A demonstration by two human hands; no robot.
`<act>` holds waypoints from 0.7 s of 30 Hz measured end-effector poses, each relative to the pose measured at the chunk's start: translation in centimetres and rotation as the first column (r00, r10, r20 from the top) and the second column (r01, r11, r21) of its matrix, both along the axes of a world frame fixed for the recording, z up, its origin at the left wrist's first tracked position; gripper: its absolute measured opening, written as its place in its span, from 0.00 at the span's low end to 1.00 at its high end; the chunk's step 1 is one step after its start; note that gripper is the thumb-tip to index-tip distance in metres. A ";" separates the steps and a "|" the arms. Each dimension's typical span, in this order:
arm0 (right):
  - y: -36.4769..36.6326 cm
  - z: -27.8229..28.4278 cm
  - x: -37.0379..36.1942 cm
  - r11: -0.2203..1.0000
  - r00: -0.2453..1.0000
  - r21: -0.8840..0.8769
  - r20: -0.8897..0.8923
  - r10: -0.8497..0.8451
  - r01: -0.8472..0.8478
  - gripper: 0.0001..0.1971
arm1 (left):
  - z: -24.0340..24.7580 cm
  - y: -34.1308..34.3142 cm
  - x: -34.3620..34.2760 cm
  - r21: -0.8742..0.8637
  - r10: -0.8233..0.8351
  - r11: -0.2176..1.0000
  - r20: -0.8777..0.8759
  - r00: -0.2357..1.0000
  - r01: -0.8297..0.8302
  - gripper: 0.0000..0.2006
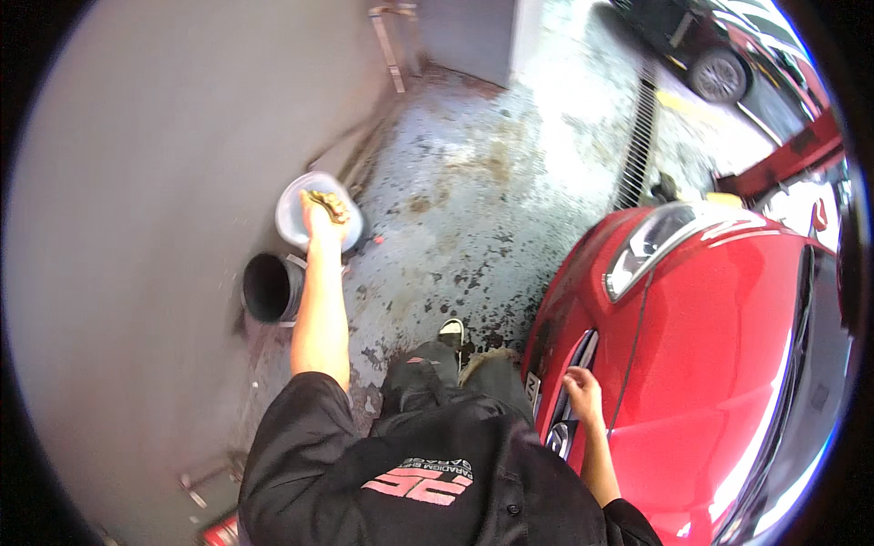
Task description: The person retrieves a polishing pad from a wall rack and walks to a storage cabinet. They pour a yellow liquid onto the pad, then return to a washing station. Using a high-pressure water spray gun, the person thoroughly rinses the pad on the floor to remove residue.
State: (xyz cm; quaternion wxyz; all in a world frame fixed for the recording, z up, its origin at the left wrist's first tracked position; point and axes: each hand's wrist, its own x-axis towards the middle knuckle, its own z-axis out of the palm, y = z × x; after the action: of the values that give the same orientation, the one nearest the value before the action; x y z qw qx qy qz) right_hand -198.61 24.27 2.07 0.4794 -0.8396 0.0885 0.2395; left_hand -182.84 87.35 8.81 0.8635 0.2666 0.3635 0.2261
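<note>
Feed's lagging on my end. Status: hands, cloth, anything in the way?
Left hand grips a yellowish cloth over the pale bucket. Right hand rests on the red car front. Black bucket beside the pale one.

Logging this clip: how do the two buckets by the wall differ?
The white bucket is pale, and the left hand holds a cloth over it. The black bucket is dark inside, nearer the person, and no hand touches it. Both stand on the wet floor beside the grey wall.
</note>
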 end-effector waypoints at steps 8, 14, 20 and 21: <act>3.1 1.6 11.4 0.985 0.942 -0.019 -0.288 -0.171 0.173 0.17 | -3.7 0.5 31.3 0.049 -0.040 0.998 -0.194 0.980 0.050 0.29; 1.2 -0.7 40.3 0.999 0.999 -0.028 -0.024 0.044 -0.045 0.16 | -2.5 -3.3 51.2 -0.072 -0.281 0.958 -0.048 0.959 0.277 0.27; -3.9 5.0 75.8 0.994 0.956 -0.028 0.270 0.113 -0.109 0.18 | -0.1 -9.4 67.8 -0.133 -0.387 0.872 0.405 0.828 0.472 0.31; -4.1 5.9 80.5 0.998 0.958 0.038 0.283 0.045 -0.059 0.17 | -0.2 -10.6 70.9 -0.130 -0.394 0.864 0.425 0.815 0.486 0.32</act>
State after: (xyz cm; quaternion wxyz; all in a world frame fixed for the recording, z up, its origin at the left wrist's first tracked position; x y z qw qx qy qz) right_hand -118.08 20.13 7.97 0.4999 -0.8559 -0.0083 0.1320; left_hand -111.92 76.79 8.64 0.9714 0.1912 0.1388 0.0226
